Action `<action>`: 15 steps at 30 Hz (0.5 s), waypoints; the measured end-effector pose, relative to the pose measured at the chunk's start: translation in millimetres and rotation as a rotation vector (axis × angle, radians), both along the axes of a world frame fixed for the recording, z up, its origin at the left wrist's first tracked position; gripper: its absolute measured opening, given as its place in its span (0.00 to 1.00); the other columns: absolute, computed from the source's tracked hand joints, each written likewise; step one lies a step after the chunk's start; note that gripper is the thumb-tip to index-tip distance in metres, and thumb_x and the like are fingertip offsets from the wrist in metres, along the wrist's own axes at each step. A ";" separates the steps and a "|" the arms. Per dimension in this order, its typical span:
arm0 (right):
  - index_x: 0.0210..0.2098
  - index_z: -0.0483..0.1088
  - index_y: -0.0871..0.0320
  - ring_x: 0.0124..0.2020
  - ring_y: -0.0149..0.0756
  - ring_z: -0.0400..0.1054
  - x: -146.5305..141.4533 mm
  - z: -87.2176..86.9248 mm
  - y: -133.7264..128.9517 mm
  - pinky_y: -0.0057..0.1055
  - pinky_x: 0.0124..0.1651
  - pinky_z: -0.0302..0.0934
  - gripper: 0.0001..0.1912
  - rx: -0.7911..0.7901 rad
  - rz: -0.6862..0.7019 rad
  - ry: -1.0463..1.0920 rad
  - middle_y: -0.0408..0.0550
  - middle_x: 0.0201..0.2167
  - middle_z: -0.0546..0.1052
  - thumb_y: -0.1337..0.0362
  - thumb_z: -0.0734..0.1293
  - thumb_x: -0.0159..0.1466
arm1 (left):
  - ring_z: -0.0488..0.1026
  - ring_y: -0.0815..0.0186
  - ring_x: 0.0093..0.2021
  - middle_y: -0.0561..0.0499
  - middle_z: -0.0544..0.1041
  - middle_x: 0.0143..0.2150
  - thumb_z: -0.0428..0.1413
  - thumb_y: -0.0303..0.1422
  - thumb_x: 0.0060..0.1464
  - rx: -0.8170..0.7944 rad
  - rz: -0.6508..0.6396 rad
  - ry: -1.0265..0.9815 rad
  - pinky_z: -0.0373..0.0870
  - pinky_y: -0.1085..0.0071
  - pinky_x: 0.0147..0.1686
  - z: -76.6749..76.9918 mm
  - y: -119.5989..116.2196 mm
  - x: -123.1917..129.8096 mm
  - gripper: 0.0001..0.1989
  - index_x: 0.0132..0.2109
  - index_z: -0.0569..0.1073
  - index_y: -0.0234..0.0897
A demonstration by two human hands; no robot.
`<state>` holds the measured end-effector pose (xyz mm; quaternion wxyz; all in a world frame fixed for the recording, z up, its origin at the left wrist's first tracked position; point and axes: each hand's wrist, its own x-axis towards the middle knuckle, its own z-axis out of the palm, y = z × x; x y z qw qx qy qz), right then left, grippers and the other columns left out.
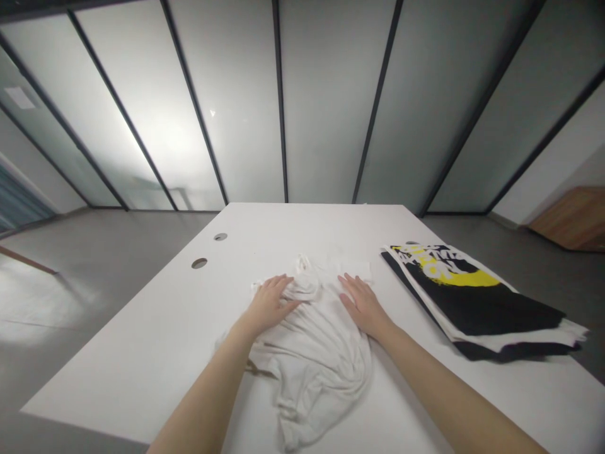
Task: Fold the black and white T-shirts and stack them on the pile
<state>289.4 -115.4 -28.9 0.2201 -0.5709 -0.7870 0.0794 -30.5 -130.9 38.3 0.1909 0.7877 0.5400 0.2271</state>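
Note:
A white garment [321, 359], crumpled and full of folds, lies on the white table [155, 334]. It looks like a T-shirt, though its bunched state hides the full shape. My left hand [270, 306] rests on its upper left part with the fingers stretched out. On the upper right part lies my right hand [363, 304], flat, with the fingers spread. Between the two hands the cloth is bunched into a small raised fold. Neither hand grips the fabric.
To the right sits a stack of folded shirts [491, 302], black and white with a yellow print. Round holes [199, 263] pierce the tabletop at the left. Frosted glass panels [331, 101] with dark frames stand behind the table. A brown wooden piece [574, 221] is at far right.

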 end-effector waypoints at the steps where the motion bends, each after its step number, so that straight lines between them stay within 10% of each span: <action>1: 0.71 0.65 0.53 0.75 0.56 0.54 -2.1 2.8 -1.0 0.57 0.74 0.47 0.30 -0.008 0.021 -0.047 0.54 0.73 0.65 0.50 0.54 0.76 | 0.66 0.46 0.70 0.38 0.69 0.71 0.61 0.49 0.61 0.034 0.071 0.132 0.62 0.50 0.68 -5.1 3.7 -3.7 0.34 0.70 0.68 0.42; 5: 0.54 0.79 0.57 0.59 0.51 0.70 -9.2 20.8 -2.9 0.47 0.65 0.58 0.24 -0.019 0.049 -0.170 0.58 0.57 0.79 0.55 0.55 0.77 | 0.74 0.49 0.59 0.39 0.79 0.59 0.57 0.43 0.65 0.014 0.268 0.367 0.68 0.57 0.58 -14.9 17.2 -18.6 0.21 0.60 0.76 0.42; 9: 0.33 0.81 0.58 0.45 0.50 0.74 0.6 41.6 -2.2 0.41 0.51 0.62 0.31 -0.076 -0.136 -0.299 0.59 0.36 0.83 0.54 0.52 0.78 | 0.78 0.54 0.40 0.44 0.81 0.34 0.48 0.44 0.68 -0.150 0.377 0.127 0.67 0.66 0.40 -10.4 31.0 -39.4 0.22 0.37 0.79 0.36; 15: 0.45 0.80 0.58 0.43 0.55 0.76 32.7 54.3 -0.1 0.40 0.43 0.61 0.19 -0.181 -0.463 -0.377 0.59 0.35 0.83 0.53 0.62 0.72 | 0.76 0.56 0.33 0.45 0.76 0.26 0.44 0.40 0.66 -0.195 0.622 -0.018 0.62 0.67 0.32 -5.0 40.5 -78.6 0.22 0.30 0.76 0.36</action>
